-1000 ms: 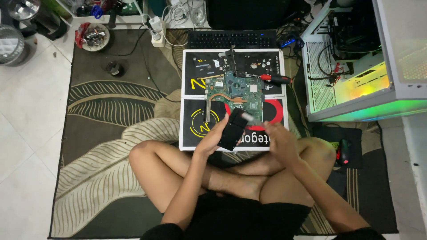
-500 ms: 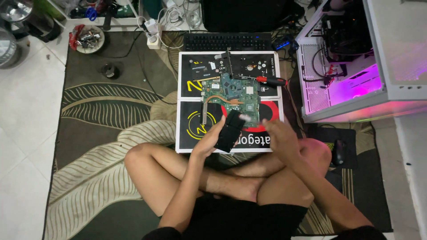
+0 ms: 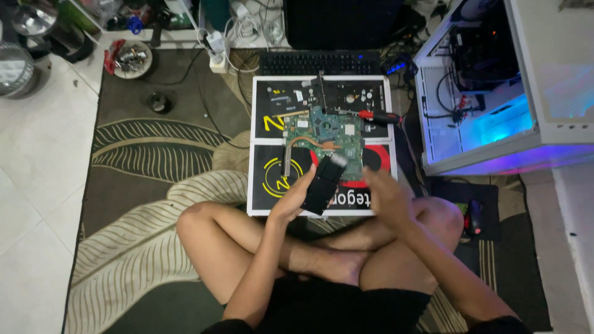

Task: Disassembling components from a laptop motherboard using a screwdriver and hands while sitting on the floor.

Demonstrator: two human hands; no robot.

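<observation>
Left hand [image 3: 296,201] has a closed grip on the black rectangular part [image 3: 323,184] over the green circuit board [image 3: 328,133]. Right hand [image 3: 385,196] hovers open, empty. Next move likely needs right-hand support to line the part up.

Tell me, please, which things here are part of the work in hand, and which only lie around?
In the work:
left hand holding a black flat part
right hand, free beside it
green circuit board on the black mat
red-handled screwdriver

Lying around:
keyboard
lit computer case
mouse
bowl of small parts
</observation>
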